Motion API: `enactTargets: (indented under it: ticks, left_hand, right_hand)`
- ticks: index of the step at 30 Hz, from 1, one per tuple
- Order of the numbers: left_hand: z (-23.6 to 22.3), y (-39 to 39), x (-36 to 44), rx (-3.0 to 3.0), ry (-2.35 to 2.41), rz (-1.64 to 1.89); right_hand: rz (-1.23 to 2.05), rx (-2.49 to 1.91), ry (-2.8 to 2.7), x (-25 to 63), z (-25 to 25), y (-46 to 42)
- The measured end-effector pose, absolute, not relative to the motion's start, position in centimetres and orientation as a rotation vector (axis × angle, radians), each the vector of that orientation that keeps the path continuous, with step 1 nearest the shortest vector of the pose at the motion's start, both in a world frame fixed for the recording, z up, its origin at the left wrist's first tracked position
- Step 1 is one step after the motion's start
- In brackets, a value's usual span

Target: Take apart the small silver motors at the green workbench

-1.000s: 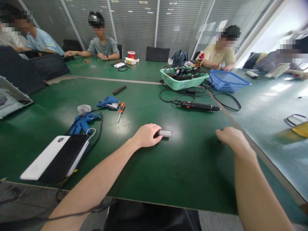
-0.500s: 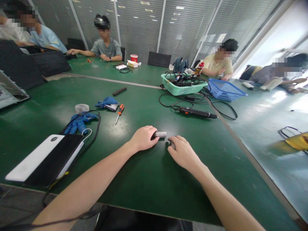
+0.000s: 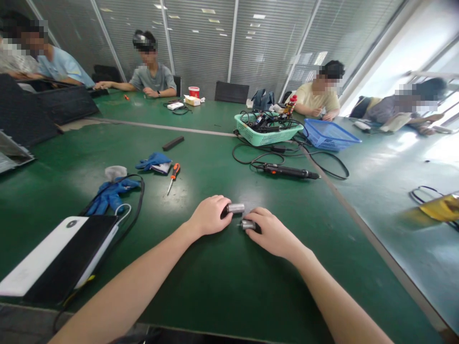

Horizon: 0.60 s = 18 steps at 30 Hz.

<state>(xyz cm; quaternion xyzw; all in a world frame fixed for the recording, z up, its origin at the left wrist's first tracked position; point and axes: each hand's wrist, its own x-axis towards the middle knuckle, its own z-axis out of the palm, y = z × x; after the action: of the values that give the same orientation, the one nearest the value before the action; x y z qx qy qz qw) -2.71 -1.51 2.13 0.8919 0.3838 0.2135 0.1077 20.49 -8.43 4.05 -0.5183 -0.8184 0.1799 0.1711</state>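
Note:
My left hand (image 3: 211, 215) is closed around the black end of a small silver metal cylinder (image 3: 236, 208), whose bare end points right. Just below and to the right, my right hand (image 3: 270, 233) grips a second silver cylinder (image 3: 247, 224), black at the end under my fingers. A thin pin sticks out of its left face. The two cylinders are close together but apart, low over the green table (image 3: 215, 282). Fingers cover part of each cylinder.
An orange-handled screwdriver (image 3: 175, 172), blue gloves (image 3: 112, 193) and a black-and-white device (image 3: 68, 253) lie to the left. A corded electric screwdriver (image 3: 290, 171), a green basket (image 3: 265, 137) of tools and a blue basket (image 3: 328, 136) are beyond my right hand. Several people sit around.
The cylinder in my right hand now shows beyond my fingertips, pointing left; before, the hand mostly hid it. My left hand keeps its hold. The whole view has shifted slightly.

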Motion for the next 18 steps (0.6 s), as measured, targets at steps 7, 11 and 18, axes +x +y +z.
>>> enactTargets:
  ticks: [7, 11, 18]
  left_hand:
    - [2.1, -1.1, -2.3, 2.616, 1.141, 0.603]
    - [1.8, -0.9, -2.2, 2.606, 1.147, 0.599]
    - [1.7, -0.9, -2.4, 2.586, 1.121, 0.632]
  right_hand:
    - [0.404, -1.507, -2.181, 19.0, 1.9, -8.2]
    - [0.418, -1.486, -2.146, 19.1, 1.7, -8.0]
    - [0.467, -1.487, -2.118, 19.4, 2.1, -8.0]
